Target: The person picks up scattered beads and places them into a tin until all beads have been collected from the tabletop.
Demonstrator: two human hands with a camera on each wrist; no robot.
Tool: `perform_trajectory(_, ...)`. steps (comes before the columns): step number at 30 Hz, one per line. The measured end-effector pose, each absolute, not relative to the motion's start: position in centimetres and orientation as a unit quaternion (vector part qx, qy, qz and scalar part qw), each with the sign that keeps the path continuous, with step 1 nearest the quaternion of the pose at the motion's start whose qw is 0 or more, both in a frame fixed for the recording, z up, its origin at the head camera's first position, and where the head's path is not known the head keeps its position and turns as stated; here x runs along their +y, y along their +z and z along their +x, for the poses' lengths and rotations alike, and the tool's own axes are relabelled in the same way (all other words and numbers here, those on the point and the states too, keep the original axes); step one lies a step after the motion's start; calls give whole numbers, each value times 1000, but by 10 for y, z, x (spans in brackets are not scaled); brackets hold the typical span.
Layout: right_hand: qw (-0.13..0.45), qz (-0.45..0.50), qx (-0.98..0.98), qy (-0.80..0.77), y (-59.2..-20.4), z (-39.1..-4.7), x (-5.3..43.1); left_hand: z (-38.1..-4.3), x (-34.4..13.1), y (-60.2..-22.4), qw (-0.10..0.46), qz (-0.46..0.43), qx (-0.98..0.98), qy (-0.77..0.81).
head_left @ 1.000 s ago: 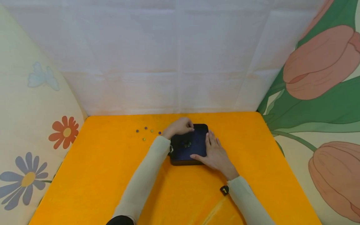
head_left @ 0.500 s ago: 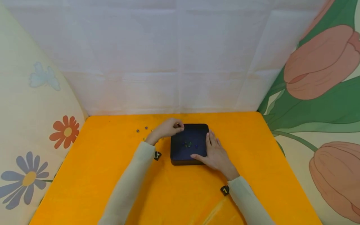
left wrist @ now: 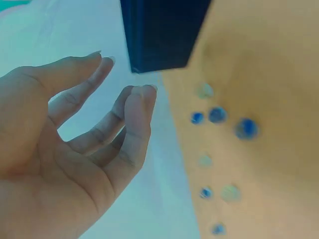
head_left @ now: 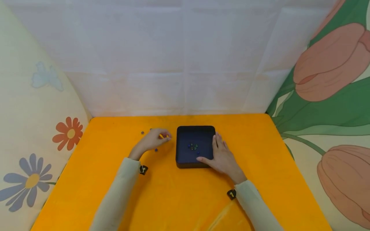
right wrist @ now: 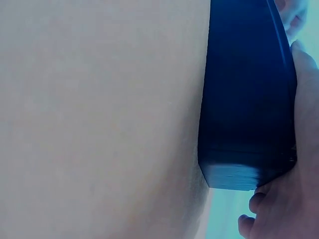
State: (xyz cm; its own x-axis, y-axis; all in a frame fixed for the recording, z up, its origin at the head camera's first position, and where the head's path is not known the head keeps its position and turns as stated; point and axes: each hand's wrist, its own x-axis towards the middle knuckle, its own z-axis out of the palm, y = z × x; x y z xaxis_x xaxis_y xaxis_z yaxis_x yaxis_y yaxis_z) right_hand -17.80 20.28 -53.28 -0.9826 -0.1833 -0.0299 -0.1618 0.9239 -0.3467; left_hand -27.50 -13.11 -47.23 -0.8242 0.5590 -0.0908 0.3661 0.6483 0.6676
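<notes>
A square black tray [head_left: 182, 164] stands on the orange-covered table. Several small glass marbles [head_left: 193, 146], greenish and blue, lie on its floor. My right hand [head_left: 224, 158] holds the tray's right side, thumb over the near rim and fingers along the outer wall. Left of the tray, my left hand [head_left: 151, 140] hovers over loose marbles with its fingers loosely bent. Nothing shows between its thumb and fingertips in the left wrist view. A dark blue marble [head_left: 156, 149] lies by its near side, another marble [head_left: 142, 132] beyond it. The hand hides others in the head view.
Several loose blue and pale marbles [left wrist: 217, 114] are spread over the tabletop in the left wrist view. The orange cloth [head_left: 185, 199] reaches a white sheet [head_left: 185, 57] at the back. Flower-printed hangings stand at the left and right sides.
My left hand has moved left from over the tray to the loose marbles. A blue marble has appeared in the tray, lower right of the cluster. My right hand stays in place.
</notes>
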Motion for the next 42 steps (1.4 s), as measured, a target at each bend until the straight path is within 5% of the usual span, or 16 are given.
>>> perform_trajectory(17, 38, -87, 980, -176, -536, -179, 203, -247, -180, -526, 109, 146, 919, 350)
perform_trajectory(42, 33, -84, 979, -185, -537, -181, 204, -247, -185, -542, 98, 156, 930, 317)
